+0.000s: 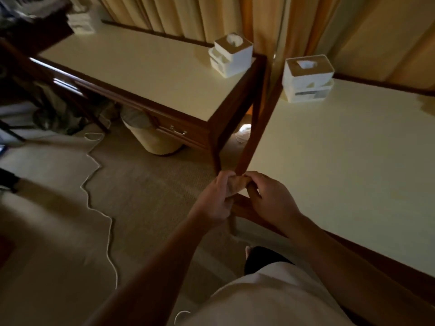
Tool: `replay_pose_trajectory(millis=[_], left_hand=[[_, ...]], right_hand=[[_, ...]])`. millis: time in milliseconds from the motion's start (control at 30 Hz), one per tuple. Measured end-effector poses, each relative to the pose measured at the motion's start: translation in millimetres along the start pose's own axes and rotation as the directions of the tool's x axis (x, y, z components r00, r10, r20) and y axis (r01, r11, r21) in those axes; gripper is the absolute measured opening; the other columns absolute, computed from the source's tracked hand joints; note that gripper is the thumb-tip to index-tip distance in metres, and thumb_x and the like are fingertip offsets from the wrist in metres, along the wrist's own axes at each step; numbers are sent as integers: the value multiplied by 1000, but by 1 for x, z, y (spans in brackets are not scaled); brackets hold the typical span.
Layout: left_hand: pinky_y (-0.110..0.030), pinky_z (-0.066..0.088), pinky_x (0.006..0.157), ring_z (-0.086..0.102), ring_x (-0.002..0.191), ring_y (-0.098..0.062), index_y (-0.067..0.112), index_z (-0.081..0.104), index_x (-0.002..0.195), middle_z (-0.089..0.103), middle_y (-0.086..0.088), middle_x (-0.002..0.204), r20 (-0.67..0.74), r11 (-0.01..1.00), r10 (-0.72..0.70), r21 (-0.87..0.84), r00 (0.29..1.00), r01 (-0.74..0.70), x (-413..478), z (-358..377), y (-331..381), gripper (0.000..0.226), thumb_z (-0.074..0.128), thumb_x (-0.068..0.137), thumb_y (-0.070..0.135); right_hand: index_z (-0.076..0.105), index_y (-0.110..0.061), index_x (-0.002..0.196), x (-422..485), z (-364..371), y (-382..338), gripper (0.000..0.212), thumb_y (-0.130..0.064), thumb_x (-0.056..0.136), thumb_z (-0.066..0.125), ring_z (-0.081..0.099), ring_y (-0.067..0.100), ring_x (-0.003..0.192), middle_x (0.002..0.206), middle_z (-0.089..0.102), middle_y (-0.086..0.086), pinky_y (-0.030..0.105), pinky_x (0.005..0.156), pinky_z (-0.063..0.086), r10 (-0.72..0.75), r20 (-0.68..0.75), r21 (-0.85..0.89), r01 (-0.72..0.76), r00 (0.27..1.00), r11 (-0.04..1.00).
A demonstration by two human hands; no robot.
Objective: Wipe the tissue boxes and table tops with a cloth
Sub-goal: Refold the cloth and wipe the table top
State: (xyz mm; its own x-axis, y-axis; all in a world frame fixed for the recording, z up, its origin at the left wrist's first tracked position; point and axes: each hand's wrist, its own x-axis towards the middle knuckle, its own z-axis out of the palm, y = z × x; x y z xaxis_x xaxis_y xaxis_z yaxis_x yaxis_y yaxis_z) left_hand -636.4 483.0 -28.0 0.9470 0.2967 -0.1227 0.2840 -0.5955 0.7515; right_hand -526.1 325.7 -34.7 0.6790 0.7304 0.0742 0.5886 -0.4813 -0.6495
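Note:
Two cream-topped wooden tables stand side by side with a narrow gap between them. The left table [146, 74] carries a white tissue box [231, 55] at its far right corner. The right table [341, 165] carries another white tissue box [307, 77] at its far left corner. A small tan cloth [236, 185] is bunched over the right table's near left corner. My left hand [217, 198] grips the cloth from the left. My right hand [270, 198] pinches it from the right. Most of the cloth is hidden by my fingers.
A pale waste bin [156, 140] stands under the left table beside a drawer with a metal handle [178, 131]. A white cable [98, 208] snakes across the carpet. Yellow curtains [188, 17] hang behind both tables. Dark furniture and clutter [28, 67] fill the left.

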Motion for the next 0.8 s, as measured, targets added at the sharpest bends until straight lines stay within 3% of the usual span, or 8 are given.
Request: replay_pose_trajectory(millis=[100,233,367,467,633,800], left_hand=[[-21,46,66,62,85,-5,27,47,130,59,13,104,-135,999,-32,1,990,33,7,-18,-6,33,59,101,17],[-24,46,67,59,85,-3,33,54,116,58,15,101,-224,996,-74,40,972,85,29,-47,-15,14,53,105,26],[-25,52,76,56,92,-2,33,58,121,56,12,112,-287,983,-139,74,948,166,51,-77,-26,17,58,105,29],[-17,47,74,56,95,0,31,63,124,55,13,116,-338,983,-167,17,926,183,65,-102,-35,21,64,103,28],[-13,53,69,66,90,6,31,66,114,68,17,102,-426,966,-244,-186,871,179,86,-149,-58,22,67,100,14],[-8,48,64,63,84,12,32,66,106,66,21,91,-419,976,-212,-141,883,167,112,-201,-105,18,67,100,14]], right_hand=[[60,-24,139,27,5,-7,33,-24,108,50,69,11,105,123,71,-6,26,88,54,-50,27,17,49,998,999],[60,-24,139,65,9,-18,32,-27,109,48,68,10,107,125,71,-6,26,90,55,-114,53,43,112,992,993],[61,-24,134,106,13,-31,31,-35,112,43,66,7,107,121,70,-8,30,91,57,-148,79,85,141,986,986],[63,-23,127,134,19,-44,25,-32,112,46,66,6,97,110,69,-7,33,83,59,-203,75,122,193,976,974],[59,-26,131,192,43,-69,31,-43,110,43,64,0,87,103,64,-16,34,77,60,-219,119,120,205,968,971],[62,-27,124,243,81,-98,32,-49,109,45,63,2,90,107,65,-12,32,77,59,-193,105,96,184,975,978]])
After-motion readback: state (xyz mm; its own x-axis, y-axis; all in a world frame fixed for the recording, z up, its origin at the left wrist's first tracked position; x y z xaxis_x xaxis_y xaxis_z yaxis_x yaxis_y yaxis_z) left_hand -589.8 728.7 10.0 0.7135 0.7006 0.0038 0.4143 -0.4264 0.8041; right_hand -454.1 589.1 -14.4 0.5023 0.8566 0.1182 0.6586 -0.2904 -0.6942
